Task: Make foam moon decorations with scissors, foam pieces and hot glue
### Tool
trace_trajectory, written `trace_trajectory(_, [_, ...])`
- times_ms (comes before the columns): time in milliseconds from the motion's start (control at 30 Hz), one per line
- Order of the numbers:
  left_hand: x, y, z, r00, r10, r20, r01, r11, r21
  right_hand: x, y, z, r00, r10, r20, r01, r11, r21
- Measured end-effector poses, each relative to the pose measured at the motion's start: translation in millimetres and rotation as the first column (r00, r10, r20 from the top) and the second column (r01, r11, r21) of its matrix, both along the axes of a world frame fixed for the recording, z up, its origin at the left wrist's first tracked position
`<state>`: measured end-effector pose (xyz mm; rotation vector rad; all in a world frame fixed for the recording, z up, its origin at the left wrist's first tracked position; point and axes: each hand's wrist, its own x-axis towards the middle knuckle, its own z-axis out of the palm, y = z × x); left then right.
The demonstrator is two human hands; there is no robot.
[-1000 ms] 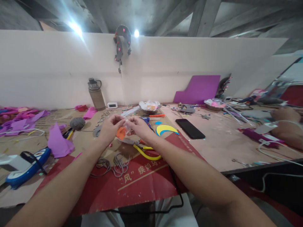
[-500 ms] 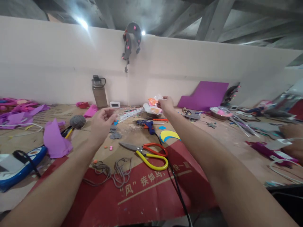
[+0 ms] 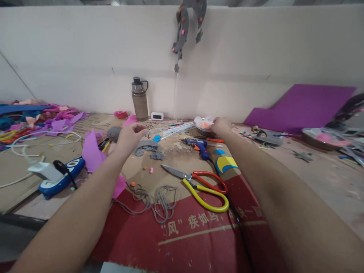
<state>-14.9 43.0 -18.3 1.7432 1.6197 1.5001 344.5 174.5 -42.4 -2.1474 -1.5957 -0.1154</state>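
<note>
My right hand (image 3: 220,125) reaches far forward, closed on a clear plastic bag of orange bits (image 3: 203,122) that rests in a small metal bowl (image 3: 205,131) near the wall. My left hand (image 3: 129,136) hovers over grey felt cut-outs (image 3: 148,149), its fingertips pinched together on something too small to make out. Between my arms lie scissors with red and yellow handles (image 3: 199,185), a blue glue gun (image 3: 199,146), grey cord loops (image 3: 159,197) and tiny pink and orange beads (image 3: 150,170).
A bottle (image 3: 140,99) and a small white clock (image 3: 157,116) stand by the white wall. Purple foam sheet (image 3: 304,108) leans at the right. Purple felt (image 3: 92,153), a grey yarn ball (image 3: 113,133) and a blue device (image 3: 61,176) lie left. Clear glue sticks (image 3: 176,129) lie mid-table.
My hands parted from in front of me. The right hand carried the bag forward and lowered it into the bowl; the left hand stayed pinched. The view tilted down and shifted left.
</note>
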Motion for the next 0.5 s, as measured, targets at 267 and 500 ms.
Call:
trace_trajectory(267, [-28.0, 21.2, -34.2, 0.945, 0.041, -0.323, -0.099, 0.981, -0.165, -32.7, -59.9, 18.1, 0.996, 0.054, -0.071, -0.051, 0.998, 0.045])
trace_trajectory(500, [-35.4, 34.6, -40.1, 0.962, 0.050, -0.268, -0.082, 0.991, -0.109, -53.2, -142.8, 28.8, 0.877, 0.478, -0.045, -0.455, 0.857, 0.243])
